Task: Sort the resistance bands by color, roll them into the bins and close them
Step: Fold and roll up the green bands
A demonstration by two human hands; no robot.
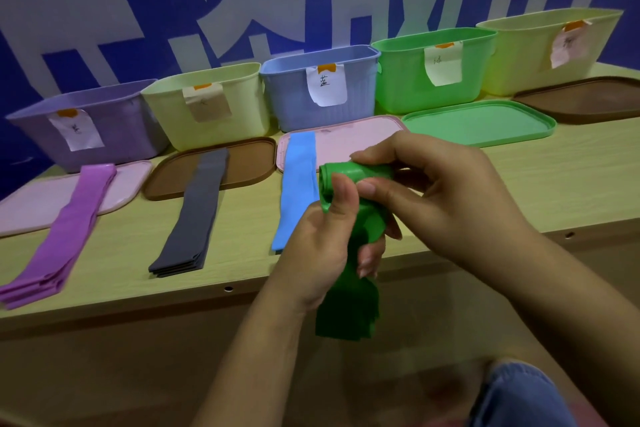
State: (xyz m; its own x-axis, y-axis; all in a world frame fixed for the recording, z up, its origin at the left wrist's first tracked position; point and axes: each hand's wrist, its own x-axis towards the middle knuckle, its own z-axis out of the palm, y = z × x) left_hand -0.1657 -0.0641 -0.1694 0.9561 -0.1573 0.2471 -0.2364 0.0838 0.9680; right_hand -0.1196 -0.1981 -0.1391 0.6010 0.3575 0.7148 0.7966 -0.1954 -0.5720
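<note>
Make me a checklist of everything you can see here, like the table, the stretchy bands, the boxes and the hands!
Surface: light wooden table, set against a blue wall with white shapes.
Job's things: five open bins in a row, purple bin, pale yellow bin, blue bin, green bin, another yellow bin, each with a paper label. A lid lies in front of each. Purple bands, grey bands and blue bands lie flat, each partly on a lid. Green bands partly rolled, tail hanging below.
Clutter: nothing seen.
Hands: left hand and right hand both grip the green roll.
Cables: nothing seen.
Surroundings: blue trouser knee at bottom right.
</note>
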